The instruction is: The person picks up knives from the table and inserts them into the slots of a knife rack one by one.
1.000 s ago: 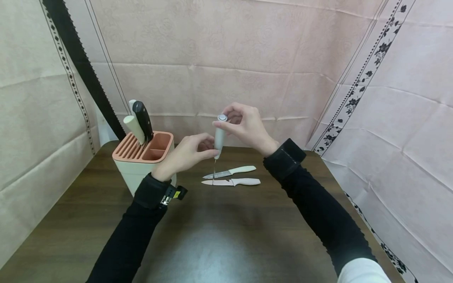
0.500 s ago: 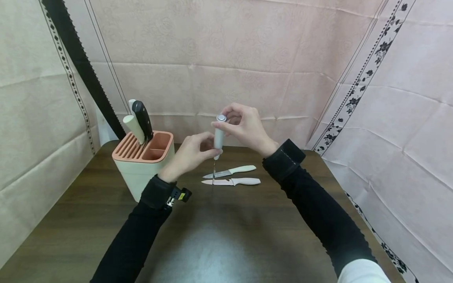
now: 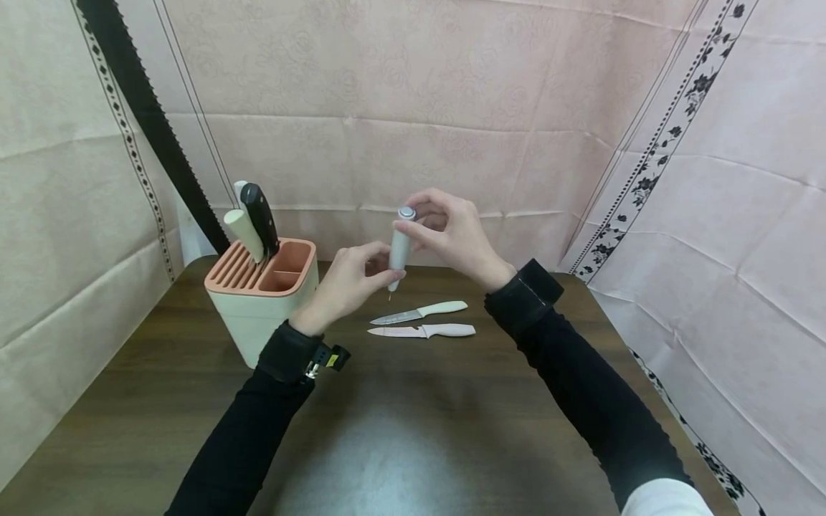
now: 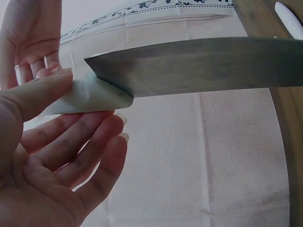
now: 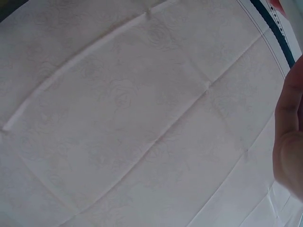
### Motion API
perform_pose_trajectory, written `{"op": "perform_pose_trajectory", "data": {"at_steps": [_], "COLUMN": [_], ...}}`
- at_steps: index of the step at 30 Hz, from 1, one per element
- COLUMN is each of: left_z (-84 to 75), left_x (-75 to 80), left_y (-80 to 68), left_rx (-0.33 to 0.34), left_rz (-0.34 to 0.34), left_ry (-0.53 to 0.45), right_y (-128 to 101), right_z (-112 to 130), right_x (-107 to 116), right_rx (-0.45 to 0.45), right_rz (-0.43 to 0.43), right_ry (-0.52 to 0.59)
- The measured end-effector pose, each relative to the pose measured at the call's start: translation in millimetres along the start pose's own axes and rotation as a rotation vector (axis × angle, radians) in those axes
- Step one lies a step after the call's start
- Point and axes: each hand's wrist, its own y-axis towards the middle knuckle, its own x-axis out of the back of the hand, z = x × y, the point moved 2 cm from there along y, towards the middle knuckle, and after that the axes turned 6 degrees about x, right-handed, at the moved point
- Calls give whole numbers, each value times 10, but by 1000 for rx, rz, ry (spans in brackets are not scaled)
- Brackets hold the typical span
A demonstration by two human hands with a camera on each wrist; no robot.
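Note:
A wide-bladed kitchen knife [image 3: 400,251] is held above the table with its pale handle upward. In the left wrist view its broad metal blade [image 4: 199,66] shows fully; in the head view it appears almost edge-on. My left hand [image 3: 345,283] holds the handle near the blade between thumb and fingers. Near the handle's end, my right hand [image 3: 454,229] pinches it. Only part of the right hand [image 5: 289,132] enters the right wrist view. Below lie a white-handled knife [image 3: 444,308] and a second white-handled knife [image 3: 449,330], both with blades pointing left.
Left of the hands stands a pale green knife block [image 3: 248,326] with an orange slotted top. A black-handled knife [image 3: 259,218] and a cream handle [image 3: 241,229] stick out of it, with another white handle behind. Patterned cloth [image 3: 387,86] hangs behind the brown table [image 3: 387,444].
My left hand has shifted slightly to the right. The right hand has lately moved a little right, and the held knife has tilted slightly, so less of its blade shows.

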Motion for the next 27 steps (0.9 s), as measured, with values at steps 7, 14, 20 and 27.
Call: {"op": "perform_pose_trajectory", "data": {"at_steps": [7,14,20,27], "left_z": [-6,-25,-33,-43], "left_x": [88,204,339,541], "left_y": [-32,-44,-63,-63], "left_rx": [14,6,8,6], "left_rz": [-25,-58,-82,-118], "left_ry": [42,88,80,86], "right_y": [-141,-323,-444,-563], "right_z": [-99,-256,-368,-499], "right_x": [75,105,126,161], "right_rx": [-42,-99,-119,-145], "right_rz": [2,16,30,40], "right_ry": [-31,-85,-85,-104]}}
